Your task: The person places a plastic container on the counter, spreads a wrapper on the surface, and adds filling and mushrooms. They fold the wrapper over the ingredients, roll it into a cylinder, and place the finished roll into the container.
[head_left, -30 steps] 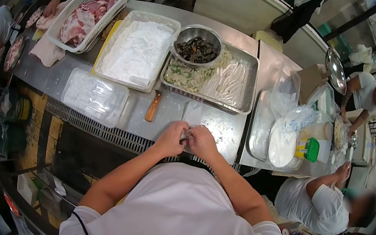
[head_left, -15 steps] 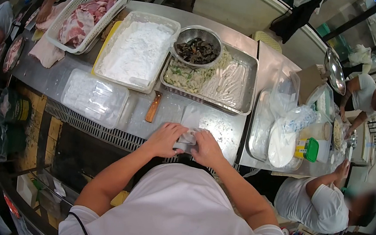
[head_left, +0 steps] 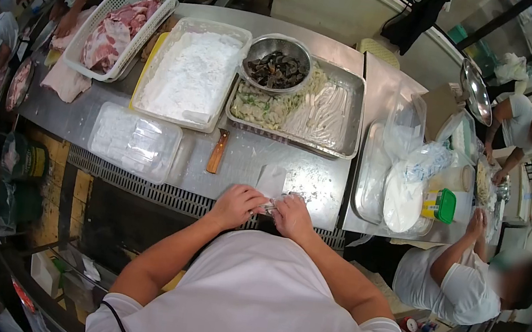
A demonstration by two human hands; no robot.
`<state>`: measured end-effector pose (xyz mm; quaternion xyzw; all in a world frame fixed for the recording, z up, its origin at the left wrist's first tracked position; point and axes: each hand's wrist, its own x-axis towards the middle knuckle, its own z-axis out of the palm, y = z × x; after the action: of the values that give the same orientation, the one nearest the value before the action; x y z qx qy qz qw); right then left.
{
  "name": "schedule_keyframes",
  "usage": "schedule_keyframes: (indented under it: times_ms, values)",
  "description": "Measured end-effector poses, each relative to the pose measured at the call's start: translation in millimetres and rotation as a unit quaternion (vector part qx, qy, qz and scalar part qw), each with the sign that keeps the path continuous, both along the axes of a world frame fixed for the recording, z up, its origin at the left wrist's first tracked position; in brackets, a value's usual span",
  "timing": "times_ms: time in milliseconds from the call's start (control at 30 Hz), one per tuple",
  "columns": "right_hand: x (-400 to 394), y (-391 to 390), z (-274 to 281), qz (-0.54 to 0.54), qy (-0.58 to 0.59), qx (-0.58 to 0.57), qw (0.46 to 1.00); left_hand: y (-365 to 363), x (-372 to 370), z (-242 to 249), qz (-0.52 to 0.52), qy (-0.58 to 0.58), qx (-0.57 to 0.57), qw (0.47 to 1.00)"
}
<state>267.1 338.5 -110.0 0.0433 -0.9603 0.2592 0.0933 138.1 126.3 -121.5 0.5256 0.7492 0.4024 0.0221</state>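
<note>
At the counter's front edge, my left hand and my right hand are close together, fingers curled inward. Between them they pinch a thin white wrapper, folded at the near end around a small grey-white bit of filling. Its flat far part lies on the steel. Beyond it is a metal tray holding a pale green-flecked filling and white strips. A steel bowl of dark sliced pieces rests on that tray. Left of the wrapper lies a wooden-handled knife.
A tub of white powder and a lidded clear box stand left, near a basket of raw meat. Bags, a white disc and a green-lidded tub are right. Co-workers stand at both sides.
The near part of the wrapper has been folded over, and my fingers have closed tighter around it. My right hand has turned slightly inward. The co-worker at lower right has shifted a little.
</note>
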Motion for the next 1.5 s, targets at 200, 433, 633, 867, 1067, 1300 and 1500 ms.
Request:
schedule_keyframes:
  times_ms: [200,433,633,867,1067,1300,1500]
  values:
    - [-22.8,-4.0,15.0,-0.076,-0.057,-0.021,0.995,23.3,-4.4,1.9,0.089,-0.024,-0.054,0.994]
    - [-26.4,-6.6,23.1,0.004,-0.004,0.059,0.998,38.5,-15.2,9.1,0.112,-0.062,-0.124,0.984]
    - [-31.8,-0.5,16.9,0.02,-0.022,0.083,0.996,14.8,-18.4,21.6,0.019,-0.024,-0.069,0.997]
    - [-31.9,2.1,12.9,-0.012,-0.02,0.044,0.999,20.5,-24.7,3.3,0.049,-0.026,-0.065,0.996]
    - [-42.4,4.9,6.3,-0.021,-0.027,0.079,0.996,29.7,-27.3,5.7,0.07,-0.008,-0.028,0.997]
    - [-48.0,7.9,26.6,-0.049,-0.061,0.012,0.997,21.1,-23.0,2.7,0.037,0.015,-0.057,0.998]
    - [-122.1,75.1,75.3,-0.188,-0.042,0.045,0.98,19.8,-24.2,0.3,0.043,0.051,-0.045,0.997]
